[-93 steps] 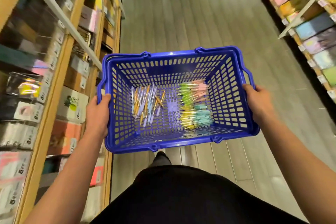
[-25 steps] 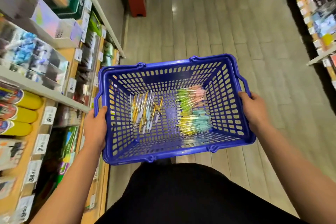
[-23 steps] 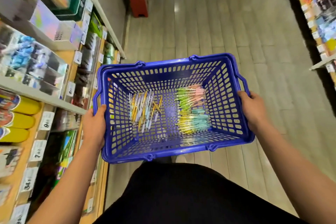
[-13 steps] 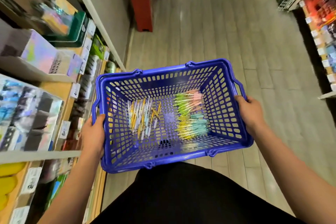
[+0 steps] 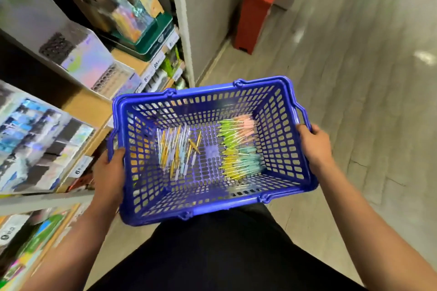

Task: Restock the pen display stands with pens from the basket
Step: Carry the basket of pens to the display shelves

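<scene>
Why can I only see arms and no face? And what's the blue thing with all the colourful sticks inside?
There is no robot, just a person. All the pictures come from one camera on their head, looking down, so you see what they see. The left hand and right hand grip the two short sides of a blue basket, holding it up. On its bottom lie a gold-and-white bunch of pens on the left and a green, pink and teal bunch on the right. Shop shelves stand at the left, and a red box stands on the floor ahead.
</scene>
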